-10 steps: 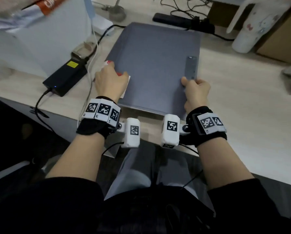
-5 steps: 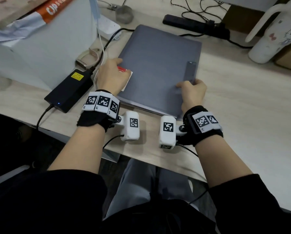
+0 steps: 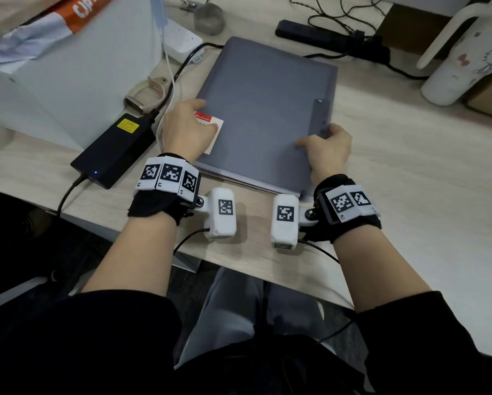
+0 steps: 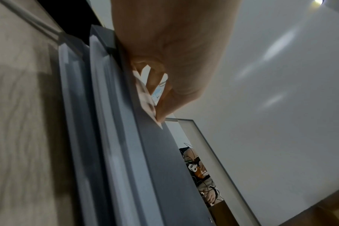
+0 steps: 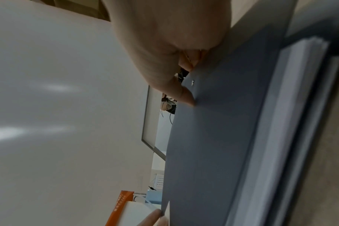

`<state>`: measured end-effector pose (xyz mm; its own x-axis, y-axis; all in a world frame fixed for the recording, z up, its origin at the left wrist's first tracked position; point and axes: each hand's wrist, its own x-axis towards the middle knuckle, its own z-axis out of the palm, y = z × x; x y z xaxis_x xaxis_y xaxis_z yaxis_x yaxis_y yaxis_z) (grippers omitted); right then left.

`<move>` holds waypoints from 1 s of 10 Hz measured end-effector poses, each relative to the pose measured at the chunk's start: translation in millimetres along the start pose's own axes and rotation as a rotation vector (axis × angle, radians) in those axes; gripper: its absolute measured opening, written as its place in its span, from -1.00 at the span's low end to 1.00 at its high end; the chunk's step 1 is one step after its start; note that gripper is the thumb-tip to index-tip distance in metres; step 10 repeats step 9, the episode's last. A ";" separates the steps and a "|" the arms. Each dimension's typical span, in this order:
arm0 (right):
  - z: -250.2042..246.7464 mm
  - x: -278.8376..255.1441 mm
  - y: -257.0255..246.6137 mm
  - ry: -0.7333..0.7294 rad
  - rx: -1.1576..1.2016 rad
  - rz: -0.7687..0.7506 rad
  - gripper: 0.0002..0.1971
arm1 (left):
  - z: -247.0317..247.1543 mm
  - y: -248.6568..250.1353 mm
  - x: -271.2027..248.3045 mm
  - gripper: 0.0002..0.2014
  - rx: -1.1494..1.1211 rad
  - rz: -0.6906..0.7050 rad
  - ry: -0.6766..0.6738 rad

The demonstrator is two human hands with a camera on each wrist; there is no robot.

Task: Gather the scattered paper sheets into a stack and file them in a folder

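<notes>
Folder [image 3: 262, 109] between both hands' grip

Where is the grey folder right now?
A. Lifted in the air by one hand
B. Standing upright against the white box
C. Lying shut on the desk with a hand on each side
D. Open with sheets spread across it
C: the grey folder lies flat and shut on the desk, the left hand on its left edge, the right hand at its right edge.
</notes>
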<state>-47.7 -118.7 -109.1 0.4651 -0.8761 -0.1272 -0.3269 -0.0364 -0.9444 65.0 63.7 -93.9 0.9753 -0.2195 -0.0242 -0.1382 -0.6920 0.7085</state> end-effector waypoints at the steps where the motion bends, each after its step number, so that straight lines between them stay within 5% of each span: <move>1: -1.3 2.1 1.2 -0.040 -0.022 0.024 -0.68 | 0.1 -1.4 0.9 -0.49 -0.018 -0.007 -0.006; 2: -1.0 -0.6 1.5 -0.083 -0.061 0.057 -0.62 | 0.0 -2.4 0.8 -0.48 -0.014 -0.007 -0.027; 3: 2.9 3.3 9.7 -0.100 -0.069 0.061 -0.32 | -0.2 -3.7 0.2 -0.45 0.016 0.025 -0.055; 6: -2.9 -10.0 4.9 -0.163 -0.080 0.053 -0.19 | 5.7 -3.8 -4.3 -0.49 0.235 0.078 -0.122; 8: -24.0 -24.2 -13.8 -0.232 -0.052 0.108 -0.60 | -2.7 16.7 -17.5 -0.46 0.241 0.081 -0.089; 10: -42.4 -31.8 -17.2 -0.214 -0.041 0.050 -0.60 | -4.8 35.9 -30.4 -0.39 0.185 0.121 -0.072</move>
